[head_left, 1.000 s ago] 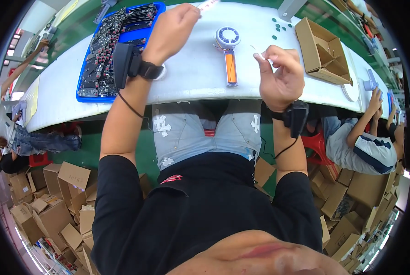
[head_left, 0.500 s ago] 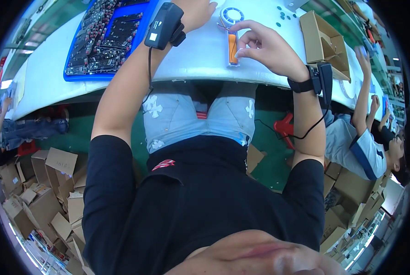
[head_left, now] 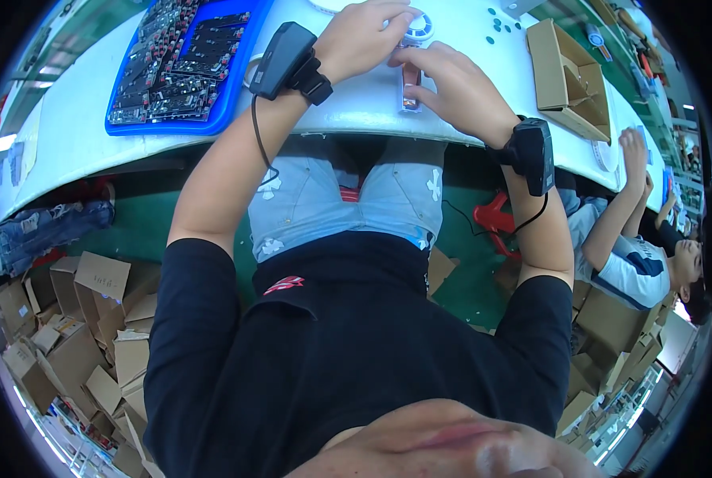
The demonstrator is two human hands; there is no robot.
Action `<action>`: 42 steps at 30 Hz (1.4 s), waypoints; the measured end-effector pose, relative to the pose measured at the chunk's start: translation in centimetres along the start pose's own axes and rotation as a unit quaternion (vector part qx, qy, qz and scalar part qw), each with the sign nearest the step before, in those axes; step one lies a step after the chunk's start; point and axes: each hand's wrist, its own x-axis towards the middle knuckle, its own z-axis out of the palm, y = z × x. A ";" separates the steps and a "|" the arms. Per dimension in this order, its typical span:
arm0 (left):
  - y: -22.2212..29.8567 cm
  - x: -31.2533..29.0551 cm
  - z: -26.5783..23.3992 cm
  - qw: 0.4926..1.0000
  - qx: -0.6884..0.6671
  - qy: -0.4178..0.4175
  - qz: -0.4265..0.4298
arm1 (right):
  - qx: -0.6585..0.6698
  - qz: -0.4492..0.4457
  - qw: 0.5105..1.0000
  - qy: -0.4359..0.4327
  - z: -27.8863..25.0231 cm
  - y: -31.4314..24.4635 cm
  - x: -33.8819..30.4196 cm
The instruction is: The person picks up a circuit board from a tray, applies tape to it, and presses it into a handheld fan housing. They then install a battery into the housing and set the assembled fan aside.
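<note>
A small handheld fan [head_left: 409, 97] lies on the white table in front of me, its round white and blue head [head_left: 421, 29] pointing away. My right hand [head_left: 461, 86] reaches over the handle from the right, its index finger across the upper part and its thumb at the side. My left hand [head_left: 364, 38] is beside the fan head, fingers bent and close together; what they hold, if anything, is hidden. The handle's open inside looks reddish-brown, partly covered by my right fingers. Both wrists carry black strapped devices with cables.
A blue tray [head_left: 227, 111] full of dark circuit boards sits at the left. At the right is an open cardboard box [head_left: 559, 76] with dividers. Small green discs [head_left: 495, 28] lie at the back. A co-worker [head_left: 631, 267] sits at the right. Cardboard boxes [head_left: 77, 358] fill the floor behind.
My left hand has come down and right to the fan head. My right hand has moved left over the handle. The handle's inside, orange before, now looks darker. The co-worker's arm is lower.
</note>
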 end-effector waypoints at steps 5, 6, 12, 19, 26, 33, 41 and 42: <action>0.4 -0.1 0.3 0.993 -0.069 -0.010 -0.092 | -0.033 -0.047 0.997 0.053 1.1 0.8 -0.7; 0.6 -0.1 0.3 0.994 -0.066 -0.007 -0.087 | -0.041 -0.050 0.996 0.068 1.2 0.8 -0.9; 0.6 -0.4 0.4 0.998 -0.034 0.000 -0.054 | -0.072 -0.061 0.987 0.127 1.9 0.5 -1.8; -0.2 -0.5 0.8 0.999 0.012 0.032 0.040 | -0.050 -0.054 0.975 0.210 1.7 0.8 -1.9; -2.6 -0.6 1.0 0.999 0.027 0.010 -0.016 | -0.025 -0.016 0.988 0.151 2.2 -0.1 -3.1; -1.9 -0.6 -4.2 0.992 0.123 -0.005 -0.013 | -0.060 0.005 0.990 0.125 1.4 -1.4 -3.1; -8.2 -2.1 -17.2 0.929 0.326 -0.132 -0.112 | 0.106 0.301 0.939 0.125 3.3 -4.1 -2.0; -9.2 -2.7 -17.5 0.914 0.359 -0.150 -0.116 | 0.088 0.300 0.940 0.136 4.1 -3.8 -1.8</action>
